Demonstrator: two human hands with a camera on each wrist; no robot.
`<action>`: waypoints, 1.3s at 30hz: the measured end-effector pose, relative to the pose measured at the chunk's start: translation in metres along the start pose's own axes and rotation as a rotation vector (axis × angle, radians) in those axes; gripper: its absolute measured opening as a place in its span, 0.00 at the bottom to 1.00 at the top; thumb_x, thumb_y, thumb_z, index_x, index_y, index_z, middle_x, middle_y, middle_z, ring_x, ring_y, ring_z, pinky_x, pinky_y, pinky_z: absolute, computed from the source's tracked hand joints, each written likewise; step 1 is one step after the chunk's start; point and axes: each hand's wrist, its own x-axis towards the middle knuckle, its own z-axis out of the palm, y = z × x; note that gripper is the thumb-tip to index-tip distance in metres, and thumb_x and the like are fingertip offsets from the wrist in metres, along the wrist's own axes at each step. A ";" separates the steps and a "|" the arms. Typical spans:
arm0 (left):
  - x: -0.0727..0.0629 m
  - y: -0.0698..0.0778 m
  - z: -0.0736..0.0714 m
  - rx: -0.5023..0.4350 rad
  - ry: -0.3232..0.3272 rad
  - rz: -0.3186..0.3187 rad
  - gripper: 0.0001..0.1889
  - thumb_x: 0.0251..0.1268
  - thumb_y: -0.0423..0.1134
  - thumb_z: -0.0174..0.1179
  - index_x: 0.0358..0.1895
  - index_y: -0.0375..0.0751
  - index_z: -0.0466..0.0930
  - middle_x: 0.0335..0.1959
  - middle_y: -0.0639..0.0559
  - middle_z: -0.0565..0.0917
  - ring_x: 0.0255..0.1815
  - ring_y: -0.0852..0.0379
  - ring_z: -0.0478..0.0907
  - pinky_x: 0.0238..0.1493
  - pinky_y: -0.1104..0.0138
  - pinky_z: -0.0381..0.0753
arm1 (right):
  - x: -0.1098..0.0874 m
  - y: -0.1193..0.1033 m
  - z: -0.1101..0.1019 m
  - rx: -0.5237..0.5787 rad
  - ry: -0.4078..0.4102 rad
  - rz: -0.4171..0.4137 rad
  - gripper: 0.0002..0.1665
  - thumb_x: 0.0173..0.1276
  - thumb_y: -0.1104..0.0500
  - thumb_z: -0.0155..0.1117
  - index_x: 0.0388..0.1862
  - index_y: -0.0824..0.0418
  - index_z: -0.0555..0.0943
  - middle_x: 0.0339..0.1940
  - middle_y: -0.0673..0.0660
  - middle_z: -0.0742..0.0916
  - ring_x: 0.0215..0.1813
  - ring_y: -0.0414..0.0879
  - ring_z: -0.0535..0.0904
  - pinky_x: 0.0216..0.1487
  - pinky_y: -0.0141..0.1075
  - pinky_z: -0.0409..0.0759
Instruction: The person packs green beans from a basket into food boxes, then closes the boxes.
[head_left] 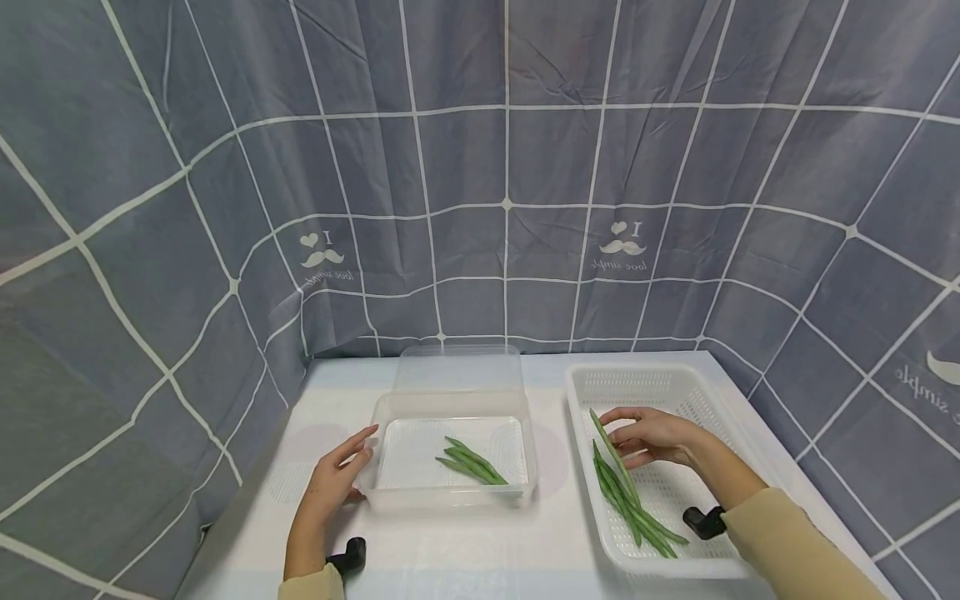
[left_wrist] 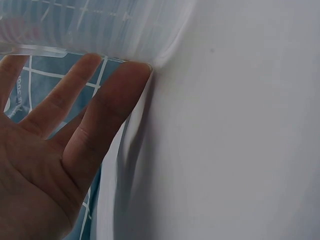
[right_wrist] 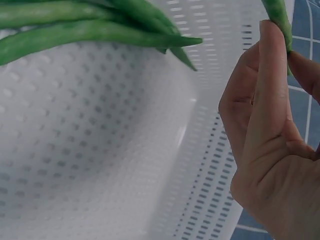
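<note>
My right hand (head_left: 656, 437) is over the white perforated basket (head_left: 678, 567) and pinches one green bean (right_wrist: 276, 11) between thumb and finger. Below it, a small bunch of green beans (head_left: 633, 518) lies along the basket's left side. To the left stands a clear plastic container (head_left: 450, 498) holding several green beans (head_left: 472, 462) toward its front right. My left hand (head_left: 330, 483) touches the container's left side with fairly straight fingers. In the left wrist view, the thumb (left_wrist: 112, 107) and fingertips meet the container's wall (left_wrist: 100, 30).
The container's clear lid (head_left: 459, 371) is raised or laid back behind it. Both vessels stand on a pale table (head_left: 457, 554). A grey curtain (head_left: 465, 167) with white grid lines surrounds the table at the back and sides.
</note>
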 end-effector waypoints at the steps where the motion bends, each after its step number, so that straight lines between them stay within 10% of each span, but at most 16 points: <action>1: 0.000 0.000 0.000 0.001 0.000 -0.001 0.26 0.82 0.46 0.58 0.78 0.54 0.73 0.80 0.28 0.67 0.67 0.34 0.79 0.30 0.63 0.84 | 0.001 -0.001 0.000 0.009 -0.005 -0.008 0.30 0.77 0.61 0.65 0.73 0.68 0.72 0.43 0.52 0.92 0.46 0.46 0.92 0.46 0.41 0.91; 39: 0.003 -0.004 0.000 -0.042 0.009 0.006 0.25 0.81 0.47 0.60 0.77 0.55 0.75 0.79 0.29 0.70 0.65 0.36 0.81 0.30 0.61 0.85 | 0.107 -0.099 0.133 -0.119 -0.055 -0.048 0.27 0.71 0.67 0.65 0.68 0.58 0.80 0.46 0.60 0.89 0.40 0.46 0.88 0.40 0.40 0.92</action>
